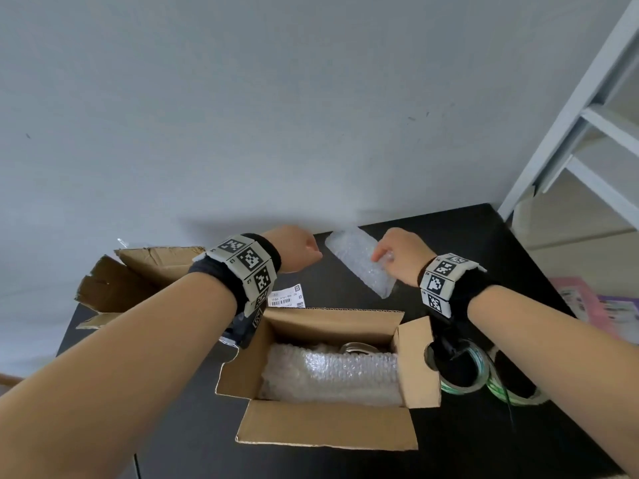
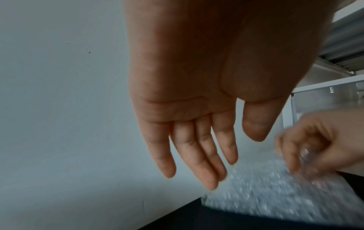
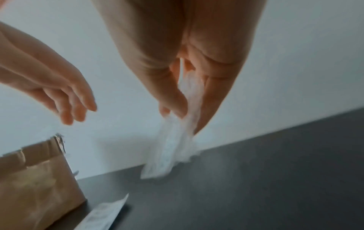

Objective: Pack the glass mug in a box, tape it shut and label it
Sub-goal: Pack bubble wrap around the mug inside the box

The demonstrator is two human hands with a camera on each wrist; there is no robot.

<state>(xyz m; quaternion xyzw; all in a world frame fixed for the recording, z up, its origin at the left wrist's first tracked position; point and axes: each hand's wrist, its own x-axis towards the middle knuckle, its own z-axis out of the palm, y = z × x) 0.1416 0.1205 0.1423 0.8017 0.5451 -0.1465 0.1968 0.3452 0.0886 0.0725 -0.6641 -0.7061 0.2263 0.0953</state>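
Note:
An open cardboard box [image 1: 330, 428] stands on the black table [image 1: 466, 236], lined with bubble wrap [image 1: 332, 375]. The glass mug's rim [image 1: 358, 348] shows at the back of the box. My right hand [image 1: 397, 254] pinches a loose sheet of bubble wrap [image 1: 359, 261] above the table's far edge; in the right wrist view the sheet [image 3: 177, 143] hangs from the fingers [image 3: 173, 105]. My left hand [image 1: 297, 248] hovers just left of the sheet, with straight fingers [image 2: 197, 155] holding nothing. A white shipping label [image 1: 285, 299] lies behind the box.
A second, torn cardboard box [image 1: 138, 278] lies at the table's back left. Rolls of tape [image 1: 484, 375] sit right of the open box, under my right forearm. A white shelf frame [image 1: 587, 133] stands at the right, and pink packages [image 1: 587, 305] lie beyond the table's right edge.

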